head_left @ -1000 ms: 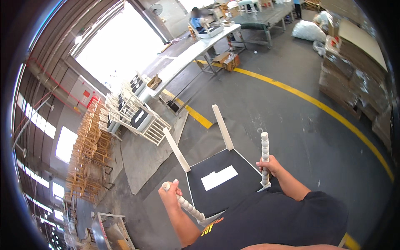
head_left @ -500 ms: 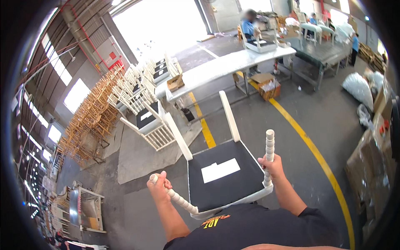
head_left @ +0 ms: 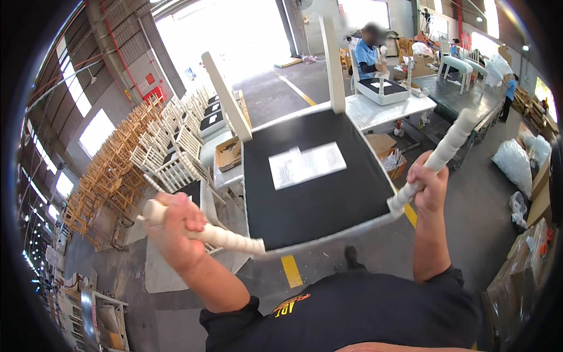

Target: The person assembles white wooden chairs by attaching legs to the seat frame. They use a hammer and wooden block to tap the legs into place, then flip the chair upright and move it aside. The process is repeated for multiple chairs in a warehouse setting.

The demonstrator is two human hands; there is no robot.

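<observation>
An upturned chair (head_left: 316,211) hangs in front of me, its black underside facing up with white paper labels (head_left: 308,165) on it. My left hand (head_left: 179,226) is wrapped round one cream turned leg (head_left: 229,237) at the near left. Round the other turned leg (head_left: 454,138), at the near right, my right hand (head_left: 429,180) is closed. Two plain square legs (head_left: 333,64) rise from the chair's far edge. Its backrest is hidden below the seat.
A wrapped long table (head_left: 381,114) lies beyond the chair, with an open cardboard box (head_left: 229,154) at its left end. Behind it a person in blue (head_left: 366,56) handles another upturned chair (head_left: 384,91). White chairs (head_left: 167,152) and brown frames (head_left: 111,182) stand stacked left; plastic bags (head_left: 513,164) lie right.
Both my hands have raised the chair, which now appears larger and higher and covers part of the long table. My view has moved closer to the table.
</observation>
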